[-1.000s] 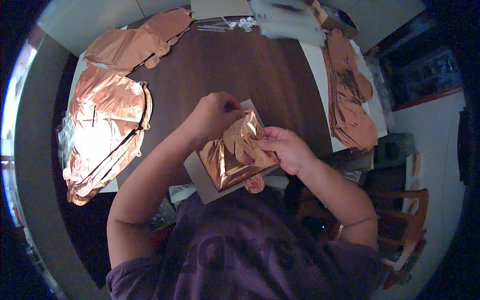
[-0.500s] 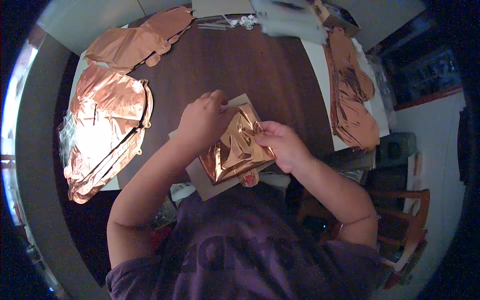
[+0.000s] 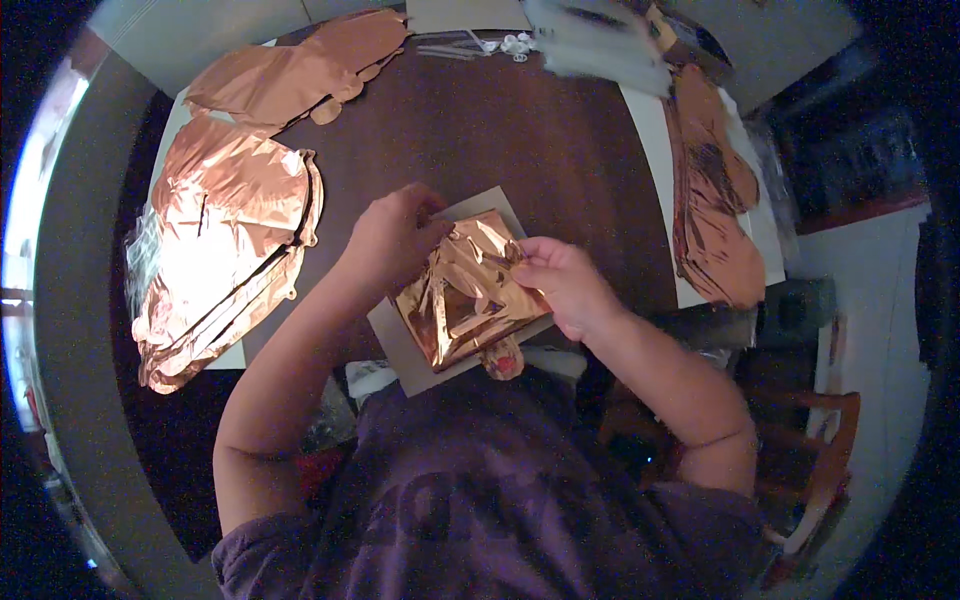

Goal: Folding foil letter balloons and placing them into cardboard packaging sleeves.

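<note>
Left hand shifted left at copper foil's edge, grip unclear | right hand pinching its right edge

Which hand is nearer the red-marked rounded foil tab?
Right. The right hand is beyond and right of the red-marked rounded foil tab; the left hand is farther beyond, and left.
</note>
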`<action>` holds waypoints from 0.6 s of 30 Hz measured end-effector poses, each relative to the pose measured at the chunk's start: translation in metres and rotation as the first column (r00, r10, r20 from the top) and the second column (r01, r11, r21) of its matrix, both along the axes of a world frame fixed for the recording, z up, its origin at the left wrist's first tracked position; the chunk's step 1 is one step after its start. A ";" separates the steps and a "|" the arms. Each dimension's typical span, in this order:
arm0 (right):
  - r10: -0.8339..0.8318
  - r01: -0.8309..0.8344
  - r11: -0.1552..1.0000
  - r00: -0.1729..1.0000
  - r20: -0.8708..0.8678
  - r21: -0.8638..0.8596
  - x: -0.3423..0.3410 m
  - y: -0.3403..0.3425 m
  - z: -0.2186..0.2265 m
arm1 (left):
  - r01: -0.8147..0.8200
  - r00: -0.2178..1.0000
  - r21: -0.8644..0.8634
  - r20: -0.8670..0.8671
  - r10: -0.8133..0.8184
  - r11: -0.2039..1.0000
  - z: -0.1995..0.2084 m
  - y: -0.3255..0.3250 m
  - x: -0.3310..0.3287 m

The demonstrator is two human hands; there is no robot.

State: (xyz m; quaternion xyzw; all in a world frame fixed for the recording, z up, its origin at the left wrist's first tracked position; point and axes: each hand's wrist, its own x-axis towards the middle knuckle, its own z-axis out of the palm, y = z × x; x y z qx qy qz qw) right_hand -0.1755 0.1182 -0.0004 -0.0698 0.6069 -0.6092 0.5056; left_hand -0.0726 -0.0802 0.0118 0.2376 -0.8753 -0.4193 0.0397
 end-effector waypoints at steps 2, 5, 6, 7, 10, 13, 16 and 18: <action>0.006 -0.006 1.000 1.000 -0.015 -0.019 -0.004 0.002 -0.011 | 0.023 0.987 -0.150 0.159 0.001 0.988 0.010 0.003 -0.002; 0.020 -0.021 1.000 0.999 -0.032 -0.019 -0.001 -0.005 -0.009 | 0.004 0.995 -0.359 0.096 0.033 0.933 0.000 0.004 0.006; 0.012 -0.012 1.000 0.999 -0.032 0.003 0.000 -0.006 -0.007 | 0.001 0.995 -0.360 0.096 0.036 0.933 0.001 0.006 0.007; 0.015 -0.015 1.000 0.999 -0.032 0.002 0.000 -0.006 -0.008 | -0.010 0.992 -0.413 0.110 0.061 0.911 0.001 0.009 0.008; 0.038 -0.039 0.999 0.998 -0.045 -0.015 0.001 -0.008 -0.010 | -0.044 0.994 -0.514 0.064 0.090 0.856 0.000 0.013 0.015; 0.039 -0.042 0.999 0.996 -0.084 -0.025 0.003 -0.012 -0.006 | -0.032 0.999 -0.466 0.016 0.044 0.884 -0.001 0.012 0.027; 0.046 -0.049 0.999 0.992 -0.117 -0.019 0.006 -0.014 -0.006 | -0.035 0.998 -0.190 0.047 0.045 0.981 0.007 0.005 0.037; 0.052 -0.058 0.998 0.987 -0.149 -0.032 0.010 -0.016 -0.001 | -0.084 0.993 -0.011 0.078 0.084 0.996 0.009 0.002 0.041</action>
